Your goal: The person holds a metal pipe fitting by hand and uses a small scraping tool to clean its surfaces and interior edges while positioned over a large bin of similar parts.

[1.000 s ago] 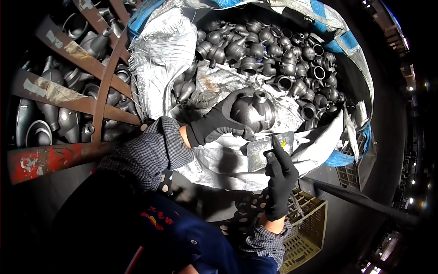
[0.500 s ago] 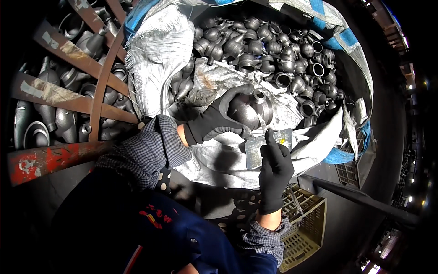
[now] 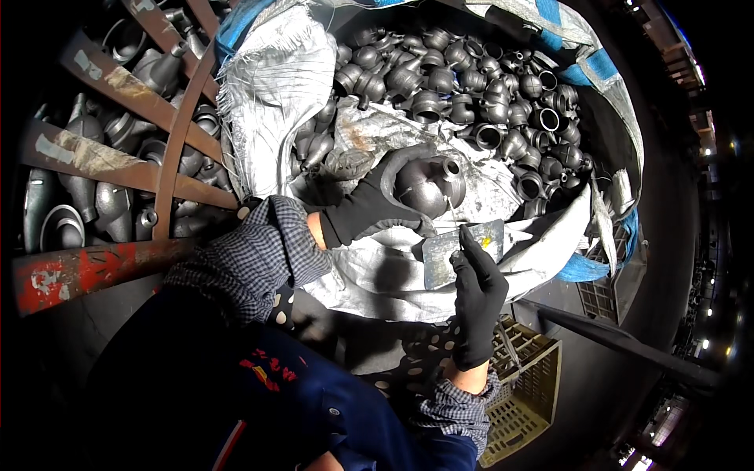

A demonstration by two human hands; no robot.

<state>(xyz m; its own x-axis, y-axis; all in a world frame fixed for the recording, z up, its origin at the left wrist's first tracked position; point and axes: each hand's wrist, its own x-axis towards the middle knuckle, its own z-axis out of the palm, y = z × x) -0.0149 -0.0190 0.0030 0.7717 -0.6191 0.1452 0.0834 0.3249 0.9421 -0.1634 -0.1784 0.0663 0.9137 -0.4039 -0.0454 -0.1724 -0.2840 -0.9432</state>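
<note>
My left hand [image 3: 377,200], in a black glove, is closed around a rounded grey metal casting [image 3: 422,188] with a short open neck pointing up and right. The casting is held over the near part of a big white sack [image 3: 275,102]. My right hand [image 3: 479,286], also gloved in black, is closed on a slim hand tool. Its thin, pale blade [image 3: 453,210] sticks up past the fingertips toward the casting's lower right side; I cannot tell whether it touches. Behind the right fingers lies a flat grey plate [image 3: 440,263] with a yellow mark.
Many similar castings [image 3: 440,78] fill the sack's far side. At the left, a rusty metal-strip cage [image 3: 177,149] holds larger castings, with a red bar [image 3: 102,275] along its near edge. A yellowish plastic crate [image 3: 526,392] stands below right, near a dark bar [image 3: 620,341].
My right hand has shifted slightly right and down, turning the tool so its blade looks thinner. The casting has tilted a little in my left hand, its neck now facing more right.
</note>
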